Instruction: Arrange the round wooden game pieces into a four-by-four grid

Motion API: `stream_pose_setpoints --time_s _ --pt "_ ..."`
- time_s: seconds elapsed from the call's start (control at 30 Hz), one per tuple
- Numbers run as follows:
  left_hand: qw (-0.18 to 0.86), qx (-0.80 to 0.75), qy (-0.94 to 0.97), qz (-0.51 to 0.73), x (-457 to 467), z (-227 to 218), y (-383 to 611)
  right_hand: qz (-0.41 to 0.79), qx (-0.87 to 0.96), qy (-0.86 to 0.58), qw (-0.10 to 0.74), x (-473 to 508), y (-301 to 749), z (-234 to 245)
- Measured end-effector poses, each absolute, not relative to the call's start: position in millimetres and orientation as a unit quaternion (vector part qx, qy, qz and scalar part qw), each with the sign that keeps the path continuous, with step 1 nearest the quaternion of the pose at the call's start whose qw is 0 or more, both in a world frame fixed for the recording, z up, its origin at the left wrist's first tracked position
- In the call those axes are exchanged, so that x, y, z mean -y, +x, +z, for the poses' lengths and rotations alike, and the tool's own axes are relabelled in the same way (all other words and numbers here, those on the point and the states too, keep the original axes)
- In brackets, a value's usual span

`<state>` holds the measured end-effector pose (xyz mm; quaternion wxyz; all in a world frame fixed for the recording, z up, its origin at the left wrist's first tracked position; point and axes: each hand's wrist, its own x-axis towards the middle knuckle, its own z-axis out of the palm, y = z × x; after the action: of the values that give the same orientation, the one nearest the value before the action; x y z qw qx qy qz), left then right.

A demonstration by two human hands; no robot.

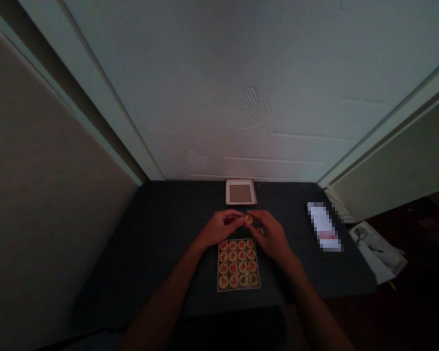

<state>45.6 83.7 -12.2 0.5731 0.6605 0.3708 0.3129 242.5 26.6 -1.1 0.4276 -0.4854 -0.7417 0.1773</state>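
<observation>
A shallow tray (218, 273) near the front of the dark table (161, 234) holds several round pale game pieces with red marks, set in rows. Just behind it my left hand (221, 227) and my right hand (269, 234) meet. Both pinch one round piece (248, 220) between their fingertips, above the tray's far edge. Another small piece (260, 231) shows under my right hand's fingers.
A white square lid or box (240, 193) with a brown inside lies at the table's far edge by the wall. A blurred white item (324, 226) lies on the right. Papers (378, 253) sit off the table's right side.
</observation>
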Motion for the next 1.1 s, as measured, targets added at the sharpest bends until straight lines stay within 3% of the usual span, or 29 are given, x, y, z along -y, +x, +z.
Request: stream_pose_setpoints --time_s 0.43,1.1 --pt "0.593 -0.381 0.63 0.326 -84 -14 47 0.235 0.665 -0.515 0.488 -26 232 -18" --pt "0.591 -0.379 0.644 0.304 -83 -9 46 0.312 0.608 -0.53 0.503 -26 236 -30"
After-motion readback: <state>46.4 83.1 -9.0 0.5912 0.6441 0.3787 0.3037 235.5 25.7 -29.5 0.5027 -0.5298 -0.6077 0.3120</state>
